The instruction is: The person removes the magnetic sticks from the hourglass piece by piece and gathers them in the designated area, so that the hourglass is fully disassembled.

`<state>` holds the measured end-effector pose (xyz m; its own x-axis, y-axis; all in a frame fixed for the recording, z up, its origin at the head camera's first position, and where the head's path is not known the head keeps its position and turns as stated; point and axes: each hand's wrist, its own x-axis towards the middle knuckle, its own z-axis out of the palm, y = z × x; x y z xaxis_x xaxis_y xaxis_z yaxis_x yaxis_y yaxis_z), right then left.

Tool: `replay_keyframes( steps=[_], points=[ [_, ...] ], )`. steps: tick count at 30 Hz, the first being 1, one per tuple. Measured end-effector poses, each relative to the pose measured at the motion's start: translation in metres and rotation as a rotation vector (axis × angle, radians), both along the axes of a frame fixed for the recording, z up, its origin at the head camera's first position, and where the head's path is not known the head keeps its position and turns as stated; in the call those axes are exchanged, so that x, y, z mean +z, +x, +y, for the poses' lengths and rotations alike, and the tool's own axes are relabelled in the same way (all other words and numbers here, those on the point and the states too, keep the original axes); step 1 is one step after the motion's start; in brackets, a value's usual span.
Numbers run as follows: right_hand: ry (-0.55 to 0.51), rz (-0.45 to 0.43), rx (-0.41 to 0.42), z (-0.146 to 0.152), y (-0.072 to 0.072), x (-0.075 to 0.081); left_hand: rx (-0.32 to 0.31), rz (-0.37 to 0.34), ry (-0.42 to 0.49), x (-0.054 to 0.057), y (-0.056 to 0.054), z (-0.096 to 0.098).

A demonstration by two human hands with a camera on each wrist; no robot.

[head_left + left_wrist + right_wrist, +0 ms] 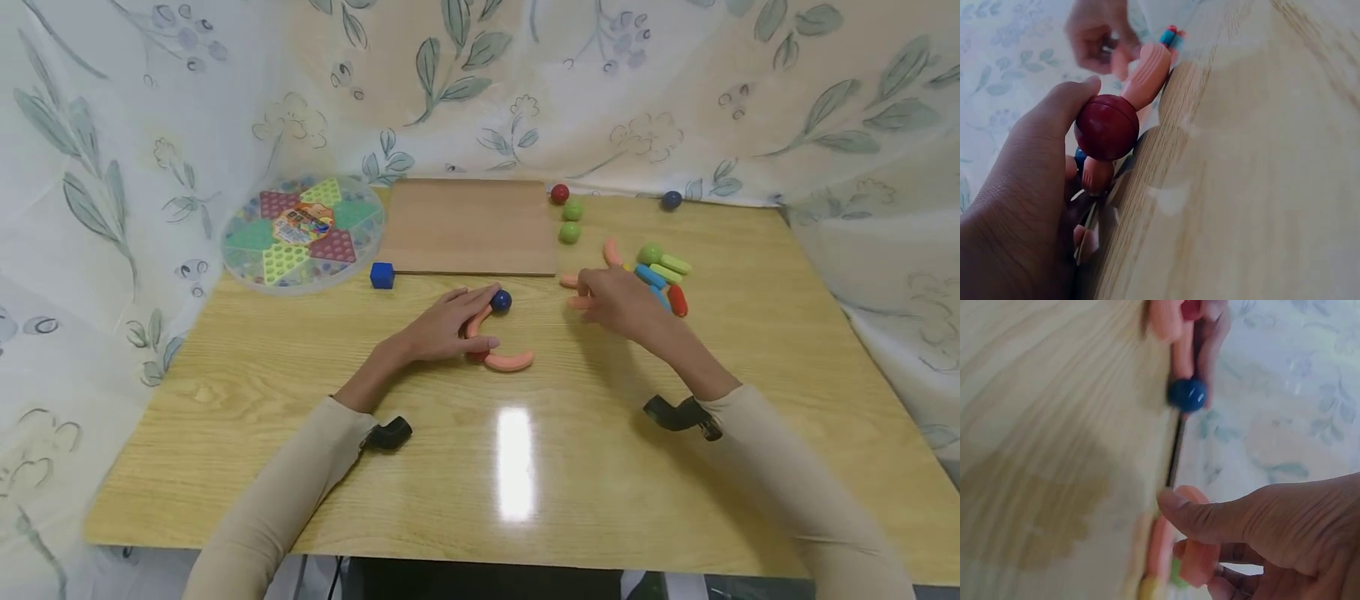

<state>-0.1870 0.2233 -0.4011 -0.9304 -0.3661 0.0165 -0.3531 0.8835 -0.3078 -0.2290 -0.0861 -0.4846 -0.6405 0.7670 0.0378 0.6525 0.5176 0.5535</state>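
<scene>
My left hand [453,325] lies on the table with fingers extended, fingertips at a dark blue ball [501,302] and thumb against a red ball [1107,127]. Between the balls runs a curved orange piece [477,322]. A second curved orange piece [510,362] reaches out from the red ball to the right. Over on the right, my right hand [617,302] pinches another curved orange piece [1200,559] between thumb and fingers. Beside that hand, one more orange piece [612,252] stands out past the knuckles.
Blue sticks [649,277], yellow-green sticks [675,264], a red stick [677,300] and a green ball [650,254] lie by the right hand. Farther back are a wooden board [472,225], a round clear game case [247,271], a blue cube [382,276] and several balls [570,232].
</scene>
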Motion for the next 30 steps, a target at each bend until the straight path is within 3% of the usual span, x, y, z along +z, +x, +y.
replay_keyframes(
  steps=[5,9,12,18,25,30],
  points=[
    [-0.037,0.005,-0.024,0.021,-0.004,-0.016,0.008,0.003,0.009,0.0,0.001,-0.002],
    [-0.031,-0.049,-0.011,0.032,-0.002,-0.022,0.0,-0.003,-0.002,0.0,0.002,-0.001],
    [-0.017,-0.058,0.02,0.037,0.0,-0.02,0.003,0.008,0.006,-0.001,0.001,0.001],
    [0.013,0.01,0.113,0.037,-0.001,-0.016,-0.002,0.012,0.006,0.0,0.0,0.001],
    [0.061,0.011,0.045,0.023,-0.003,-0.009,0.005,0.027,0.006,0.003,-0.001,0.0],
    [0.059,0.004,0.076,0.012,0.005,0.001,-0.01,0.009,0.014,0.003,-0.001,0.0]
  ],
)
